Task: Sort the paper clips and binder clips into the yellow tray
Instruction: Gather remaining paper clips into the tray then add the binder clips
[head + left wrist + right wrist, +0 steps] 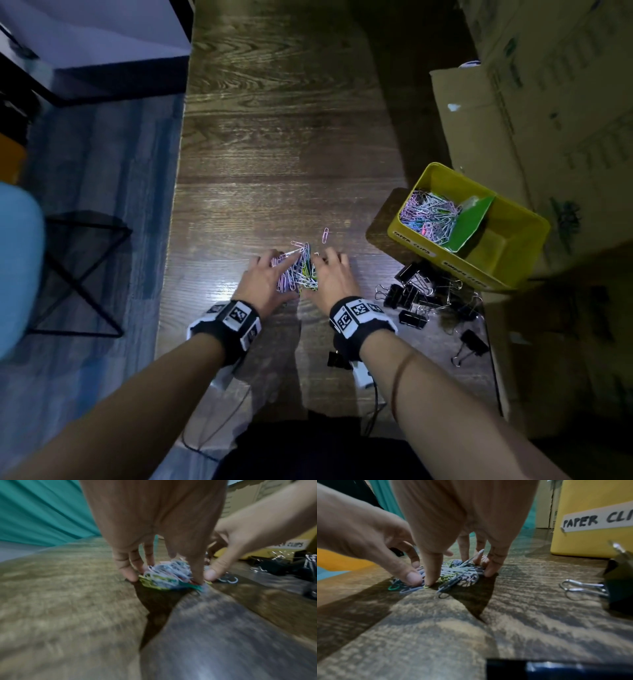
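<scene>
Both hands (pixel 265 279) (pixel 330 279) — fingers (pixel 429 566) curled — gather paper clips (pixel 298 270).

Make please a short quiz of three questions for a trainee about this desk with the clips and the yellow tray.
1. True or false: the binder clips already lie inside the yellow tray.
2. What do the left hand and the right hand gather between them?
3. The tray side holding paper clips is: A) nearer the green divider's left, B) right, C) both.

Key:
1. False; they lie on the table beside the tray.
2. A pile of coloured paper clips.
3. A.
</scene>
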Demonstrator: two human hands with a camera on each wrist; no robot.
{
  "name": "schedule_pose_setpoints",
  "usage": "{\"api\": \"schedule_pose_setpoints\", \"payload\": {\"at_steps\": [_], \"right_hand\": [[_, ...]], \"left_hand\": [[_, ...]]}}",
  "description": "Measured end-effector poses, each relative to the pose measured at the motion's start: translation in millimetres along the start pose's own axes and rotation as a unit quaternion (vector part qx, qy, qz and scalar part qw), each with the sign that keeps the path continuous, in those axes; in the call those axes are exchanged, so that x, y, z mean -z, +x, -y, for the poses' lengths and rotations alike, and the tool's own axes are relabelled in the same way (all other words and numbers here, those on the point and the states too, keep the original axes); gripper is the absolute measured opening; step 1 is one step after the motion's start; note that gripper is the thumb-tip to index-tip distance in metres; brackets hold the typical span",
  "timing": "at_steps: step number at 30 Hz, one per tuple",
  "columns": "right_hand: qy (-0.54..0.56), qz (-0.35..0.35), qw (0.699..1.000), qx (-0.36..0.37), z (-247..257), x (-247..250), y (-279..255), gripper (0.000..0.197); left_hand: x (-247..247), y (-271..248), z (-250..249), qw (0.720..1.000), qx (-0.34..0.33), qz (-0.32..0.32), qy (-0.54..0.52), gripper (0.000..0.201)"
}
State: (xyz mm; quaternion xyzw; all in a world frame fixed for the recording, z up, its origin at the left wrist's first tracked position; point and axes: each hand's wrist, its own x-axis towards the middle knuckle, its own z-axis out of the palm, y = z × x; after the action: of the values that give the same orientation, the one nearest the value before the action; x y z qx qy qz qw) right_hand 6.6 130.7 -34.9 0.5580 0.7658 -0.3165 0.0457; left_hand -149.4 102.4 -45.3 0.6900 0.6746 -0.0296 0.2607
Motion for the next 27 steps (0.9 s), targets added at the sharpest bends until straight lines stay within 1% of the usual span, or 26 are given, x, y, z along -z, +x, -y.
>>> {"api": "schedule_pose_setpoints", "payload": {"at_steps": [3, 6, 8, 10, 13, 16, 17, 19, 20, 22, 24, 27], "right_hand": [[0.011, 0.009, 1.000, 0.005, 3.0, 1.0, -1.3, 0.048], [0.019, 0.022, 1.000, 0.001, 2.8, 7.6, -2.5, 0.034], [0.035, 0.030, 0.999, 0.000, 1.0, 12.4, -2.6, 0.033], [0.062, 0.036, 0.997, -0.013, -1.2, 15.8, -1.9, 0.036], [0.108, 0.038, 0.993, -0.034, -5.7, 21.5, -2.2, 0.034], [0.175, 0.035, 0.982, -0.058, -11.0, 29.7, -3.5, 0.031], [0.197, 0.033, 0.977, -0.069, -12.5, 31.5, -4.2, 0.031], [0.237, 0.018, 0.967, -0.089, -14.0, 34.9, -4.4, 0.030], [0.266, 0.001, 0.959, -0.100, -14.8, 37.1, -4.7, 0.028], [0.331, -0.043, 0.937, -0.104, -15.3, 46.0, -6.6, 0.027], [0.374, -0.087, 0.918, -0.097, -14.4, 59.6, -10.7, 0.028], [0.459, -0.145, 0.872, -0.090, -14.2, 83.9, -18.7, 0.027]], "left_hand": [[-5.1, -5.8, -0.5, 0.997, -0.004, -0.042, -0.060, 0.061], [-3.4, -7.3, 3.6, 0.993, -0.010, -0.069, -0.096, 0.042], [0.3, -7.2, 7.8, 0.993, -0.008, -0.072, -0.094, 0.030], [6.6, -7.1, 11.9, 0.991, 0.000, -0.076, -0.109, 0.018], [18.8, -6.4, 17.8, 0.981, 0.032, -0.093, -0.167, 0.014], [27.9, -4.5, 27.3, 0.965, 0.073, -0.073, -0.243, 0.013], [29.7, -3.8, 30.9, 0.950, 0.093, -0.062, -0.291, 0.017], [33.9, -2.7, 34.1, 0.905, 0.126, -0.051, -0.404, 0.031], [36.7, -2.7, 33.4, 0.882, 0.137, -0.056, -0.449, 0.032], [47.9, -0.9, 25.8, 0.846, 0.147, -0.068, -0.508, 0.023], [62.2, 3.3, 14.6, 0.823, 0.136, -0.075, -0.547, 0.019], [83.8, 13.6, -5.3, 0.800, 0.114, -0.070, -0.585, 0.020]]}}
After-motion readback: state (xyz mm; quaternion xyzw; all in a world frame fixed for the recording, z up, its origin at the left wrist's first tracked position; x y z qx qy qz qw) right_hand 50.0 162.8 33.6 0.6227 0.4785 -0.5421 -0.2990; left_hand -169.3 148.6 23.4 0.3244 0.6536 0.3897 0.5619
